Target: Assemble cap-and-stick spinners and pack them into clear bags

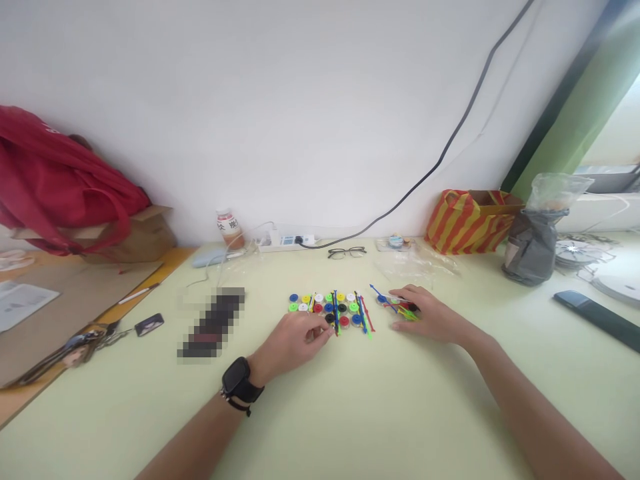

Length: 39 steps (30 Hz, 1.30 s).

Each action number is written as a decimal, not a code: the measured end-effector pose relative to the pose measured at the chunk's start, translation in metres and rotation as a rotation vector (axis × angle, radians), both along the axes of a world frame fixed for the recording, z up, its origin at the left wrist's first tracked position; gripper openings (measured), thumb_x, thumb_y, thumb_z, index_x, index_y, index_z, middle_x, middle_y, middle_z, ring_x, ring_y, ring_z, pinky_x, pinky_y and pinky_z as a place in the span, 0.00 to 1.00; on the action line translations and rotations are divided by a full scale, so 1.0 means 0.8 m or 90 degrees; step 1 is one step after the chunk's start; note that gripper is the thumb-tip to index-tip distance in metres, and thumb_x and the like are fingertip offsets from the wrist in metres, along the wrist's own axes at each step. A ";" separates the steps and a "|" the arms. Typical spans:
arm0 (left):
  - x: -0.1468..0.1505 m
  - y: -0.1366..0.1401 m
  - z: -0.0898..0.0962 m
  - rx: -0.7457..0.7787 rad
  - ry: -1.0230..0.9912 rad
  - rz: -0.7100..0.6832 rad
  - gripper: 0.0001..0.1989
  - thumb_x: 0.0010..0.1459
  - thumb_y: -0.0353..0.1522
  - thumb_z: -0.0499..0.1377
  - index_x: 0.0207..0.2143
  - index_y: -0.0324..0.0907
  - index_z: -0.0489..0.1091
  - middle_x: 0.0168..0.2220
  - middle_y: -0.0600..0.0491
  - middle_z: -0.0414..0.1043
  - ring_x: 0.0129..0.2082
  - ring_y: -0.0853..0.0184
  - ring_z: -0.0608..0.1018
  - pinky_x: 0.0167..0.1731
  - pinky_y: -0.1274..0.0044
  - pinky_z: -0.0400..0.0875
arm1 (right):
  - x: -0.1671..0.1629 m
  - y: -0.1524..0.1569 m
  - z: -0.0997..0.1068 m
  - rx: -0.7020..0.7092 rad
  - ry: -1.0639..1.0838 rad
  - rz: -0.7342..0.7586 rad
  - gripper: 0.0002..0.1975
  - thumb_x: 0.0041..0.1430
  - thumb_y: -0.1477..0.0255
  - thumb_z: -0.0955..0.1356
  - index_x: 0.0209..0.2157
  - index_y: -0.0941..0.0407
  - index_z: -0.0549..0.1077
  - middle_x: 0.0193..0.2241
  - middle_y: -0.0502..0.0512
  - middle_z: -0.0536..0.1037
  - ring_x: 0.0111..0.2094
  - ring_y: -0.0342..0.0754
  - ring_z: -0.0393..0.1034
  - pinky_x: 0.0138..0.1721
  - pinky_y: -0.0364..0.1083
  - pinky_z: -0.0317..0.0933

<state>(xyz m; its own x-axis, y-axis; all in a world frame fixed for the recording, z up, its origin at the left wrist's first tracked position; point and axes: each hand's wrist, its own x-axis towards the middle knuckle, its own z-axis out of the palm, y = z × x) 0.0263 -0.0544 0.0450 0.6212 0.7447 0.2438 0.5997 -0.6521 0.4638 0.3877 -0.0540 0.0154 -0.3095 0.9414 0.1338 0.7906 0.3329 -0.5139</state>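
Roomy tabletop [370,413] fronts the disc grid [319,309]; left hand [295,340], pinched together, overlaps its near edge; rightward, right hand [427,317] parts around sticks [407,313].

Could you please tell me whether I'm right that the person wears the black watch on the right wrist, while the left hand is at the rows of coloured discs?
Not quite: the head view shows the black watch on the left wrist, not the right. The left hand is indeed at the rows of coloured discs.
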 end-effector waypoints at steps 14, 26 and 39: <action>0.001 0.009 0.009 0.019 -0.091 0.018 0.14 0.69 0.37 0.57 0.34 0.43 0.78 0.28 0.53 0.78 0.28 0.68 0.75 0.30 0.77 0.67 | 0.037 0.054 -0.007 0.146 -0.087 -0.127 0.21 0.66 0.57 0.64 0.52 0.53 0.78 0.59 0.62 0.76 0.68 0.66 0.57 0.64 0.68 0.58; 0.055 0.077 0.091 -0.029 -0.319 0.063 0.34 0.58 0.44 0.68 0.64 0.48 0.65 0.61 0.43 0.70 0.55 0.56 0.75 0.49 0.69 0.71 | -0.018 0.056 0.162 -0.017 0.356 0.058 0.22 0.53 0.57 0.77 0.45 0.52 0.74 0.47 0.58 0.80 0.44 0.57 0.78 0.46 0.56 0.73; 0.051 0.134 0.042 -0.320 -0.673 0.116 0.24 0.49 0.40 0.74 0.47 0.40 0.77 0.33 0.52 0.79 0.30 0.70 0.77 0.32 0.77 0.70 | -0.037 0.078 0.131 -0.083 0.299 0.008 0.19 0.57 0.53 0.74 0.41 0.54 0.79 0.31 0.54 0.80 0.31 0.48 0.73 0.30 0.47 0.68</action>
